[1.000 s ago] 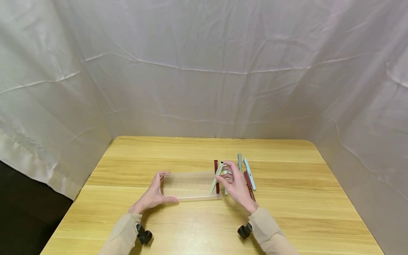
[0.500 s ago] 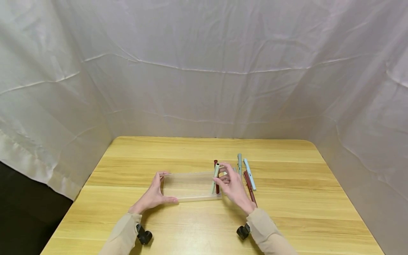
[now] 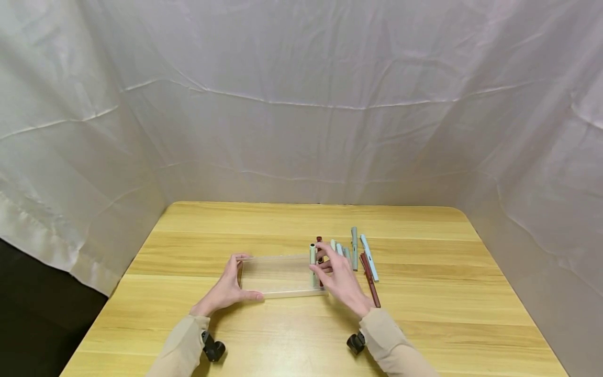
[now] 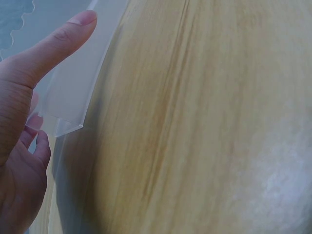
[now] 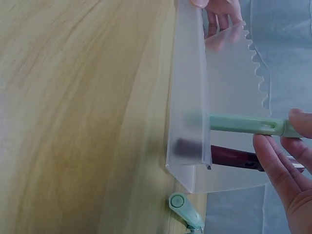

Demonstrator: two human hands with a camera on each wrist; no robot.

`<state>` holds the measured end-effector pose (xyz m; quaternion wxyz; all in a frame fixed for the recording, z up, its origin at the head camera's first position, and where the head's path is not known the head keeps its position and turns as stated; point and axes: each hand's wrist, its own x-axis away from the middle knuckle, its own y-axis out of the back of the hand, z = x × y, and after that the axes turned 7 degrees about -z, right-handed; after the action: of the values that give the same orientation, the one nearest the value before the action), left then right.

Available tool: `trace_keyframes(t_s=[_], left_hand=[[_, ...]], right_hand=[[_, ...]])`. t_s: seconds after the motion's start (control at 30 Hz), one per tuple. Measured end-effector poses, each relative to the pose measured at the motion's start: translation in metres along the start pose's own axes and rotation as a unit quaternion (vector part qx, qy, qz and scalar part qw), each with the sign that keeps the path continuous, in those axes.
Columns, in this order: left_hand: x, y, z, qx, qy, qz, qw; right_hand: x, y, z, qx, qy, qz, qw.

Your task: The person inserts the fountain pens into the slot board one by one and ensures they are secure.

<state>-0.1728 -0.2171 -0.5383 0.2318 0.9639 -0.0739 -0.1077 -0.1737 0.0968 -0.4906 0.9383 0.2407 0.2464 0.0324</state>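
A frosted clear plastic pen rack with a scalloped back edge lies across the table. My left hand holds its left end, thumb along the front and fingers at the rear. Between thumb and fingers, my right hand pinches a mint green pen near its upper end. That pen's lower end is inside the rack, blurred behind the front wall. Beside it, toward the rack's right end, a dark red pen rests in the rack, partly covered by my right fingers.
Right of the rack lie several pens: a grey-green one, a light blue one and a dark red one. Another mint pen is close by the rack's right end. Pale curtains hang around the table.
My right hand has moved a little left with the mint green pen, which has swung from slanted to nearly parallel with the dark red one. The left hand and rack stay put.
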Motion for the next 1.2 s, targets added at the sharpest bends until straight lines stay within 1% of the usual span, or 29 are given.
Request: trace_keyframes(t_s=[0.2,0.6,0.73,0.97,1.2], left_hand=[[0.0002,-0.0001,-0.0001,0.002,0.0,0.0,1.0],[0.0002,0.0003,-0.0008,-0.003,-0.001,0.003,1.0],[0.0002,0.0007,-0.0012,-0.001,0.006,0.004,1.0],[0.0001,0.0007,-0.001,-0.006,0.001,0.001,1.0],[-0.0001,0.0003,-0.0015,0.0,-0.004,-0.001,1.0]], right_hand=[[0.0006,-0.0024,-0.0009,0.02,0.006,0.005,1.0],[0.0008,-0.0027,-0.0021,0.024,0.019,-0.004,1.0],[-0.0001,-0.0016,-0.0007,0.032,0.034,-0.003,0.999],[-0.0029,-0.0011,0.0,0.05,0.071,-0.003,0.996],[-0.0048,-0.0008,0.0004,0.066,0.085,-0.017,0.994]])
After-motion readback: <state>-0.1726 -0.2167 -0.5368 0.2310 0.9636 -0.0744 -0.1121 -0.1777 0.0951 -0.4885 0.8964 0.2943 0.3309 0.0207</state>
